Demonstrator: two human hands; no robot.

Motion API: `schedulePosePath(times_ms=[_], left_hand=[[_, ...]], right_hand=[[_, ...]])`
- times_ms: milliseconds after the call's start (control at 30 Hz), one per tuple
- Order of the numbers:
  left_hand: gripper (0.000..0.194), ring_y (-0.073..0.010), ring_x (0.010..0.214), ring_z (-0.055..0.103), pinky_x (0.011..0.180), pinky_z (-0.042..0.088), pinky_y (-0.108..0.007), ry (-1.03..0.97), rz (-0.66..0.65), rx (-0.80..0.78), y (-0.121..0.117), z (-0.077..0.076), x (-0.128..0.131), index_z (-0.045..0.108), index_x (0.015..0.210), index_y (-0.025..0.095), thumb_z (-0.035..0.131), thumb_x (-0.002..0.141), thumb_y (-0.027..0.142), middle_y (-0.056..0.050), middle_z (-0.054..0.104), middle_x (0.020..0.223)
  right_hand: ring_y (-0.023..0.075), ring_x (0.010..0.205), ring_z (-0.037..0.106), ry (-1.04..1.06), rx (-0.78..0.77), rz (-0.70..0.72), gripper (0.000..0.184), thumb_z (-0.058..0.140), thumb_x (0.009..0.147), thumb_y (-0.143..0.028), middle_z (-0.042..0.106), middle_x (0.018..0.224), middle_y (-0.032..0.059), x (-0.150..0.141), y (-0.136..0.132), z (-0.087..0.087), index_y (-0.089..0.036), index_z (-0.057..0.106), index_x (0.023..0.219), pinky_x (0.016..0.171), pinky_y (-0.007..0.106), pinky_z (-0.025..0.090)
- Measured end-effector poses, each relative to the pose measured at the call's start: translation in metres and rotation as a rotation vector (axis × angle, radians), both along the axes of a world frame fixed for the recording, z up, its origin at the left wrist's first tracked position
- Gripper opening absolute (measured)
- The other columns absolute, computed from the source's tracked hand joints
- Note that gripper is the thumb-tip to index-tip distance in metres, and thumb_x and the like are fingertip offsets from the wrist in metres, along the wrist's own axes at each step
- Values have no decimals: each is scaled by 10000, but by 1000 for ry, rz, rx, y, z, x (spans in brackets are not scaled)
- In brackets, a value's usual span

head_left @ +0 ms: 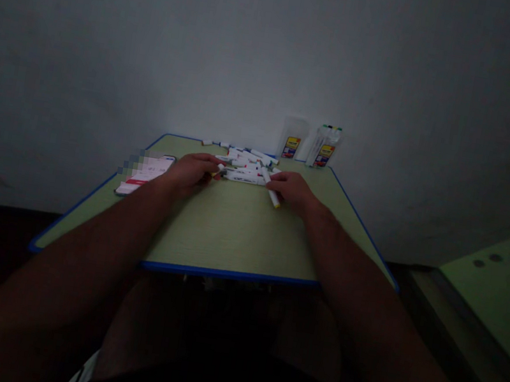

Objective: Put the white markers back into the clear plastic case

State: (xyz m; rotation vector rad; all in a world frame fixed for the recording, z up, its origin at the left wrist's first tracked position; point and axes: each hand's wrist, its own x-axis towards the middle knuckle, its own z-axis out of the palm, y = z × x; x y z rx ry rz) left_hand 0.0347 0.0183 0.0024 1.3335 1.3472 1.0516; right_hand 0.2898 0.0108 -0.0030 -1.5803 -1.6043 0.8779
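Several white markers [241, 155] lie in a loose pile near the back of the light green table [233, 233]. At the pile's left edge, my left hand [193, 168] is closed on a white marker [220, 169], mostly hidden by the fingers, with a bit of yellow showing. My right hand [293, 188] pinches another white marker [273, 195], tilted, its yellow-tipped end pointing toward me. Between the two hands, white markers [245, 178] lie sideways on the tabletop.
A phone [147, 174] with a lit screen lies at the table's left edge. Two clear plastic cases stand at the back against the wall: one see-through case [292, 139], and one case [324, 147] holding markers. A blue rim [232, 274] edges the table.
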Motion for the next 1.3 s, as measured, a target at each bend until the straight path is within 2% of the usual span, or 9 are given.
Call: schedulePosePath(times_ms=[133,267,567,867,1100,1300], left_hand=[[80,-107,514,480,494,396,-250,-86,-12,-34,0,0,-1,667,824,161,653,746,156,-48,637,688],[26,-100,503,472,484,397,-251,-113,-30,-42,1,-2,-1,640,767,157,655,754,140,-53,635,680],[82,-119,578,580,552,496,-255,-160,-6,-98,1,-2,1,683,794,127,642,755,68,-74,688,743],[200,-111,559,571,532,482,-242,-134,-21,-117,-3,2,2,676,919,180,589,800,44,-46,697,748],[161,-115,574,573,562,495,-259,-144,-41,-104,1,-1,0,667,871,193,600,813,59,-55,711,778],[126,-119,558,594,502,484,-226,-202,-76,-99,6,-7,-3,668,862,167,633,801,63,-83,714,762]], right_hand=[[86,520,512,16,-10,-3,131,694,752,-121,625,642,-15,-1,-1,1,-108,731,877,511,212,407],[84,504,504,4,-5,11,116,706,729,-126,626,630,-16,-1,-2,0,-116,729,842,499,211,397],[78,504,507,-1,-8,26,136,706,722,-124,668,676,0,-2,-4,2,-123,735,855,511,211,406],[77,490,493,12,-6,51,88,707,736,-118,655,653,3,-1,-3,0,-117,726,821,492,215,399],[78,485,508,36,-23,58,86,709,765,-128,666,659,5,0,-2,-1,-117,719,849,485,213,413],[68,443,491,87,-66,52,86,730,788,-138,615,576,-29,-2,-3,1,-118,697,864,459,198,399]])
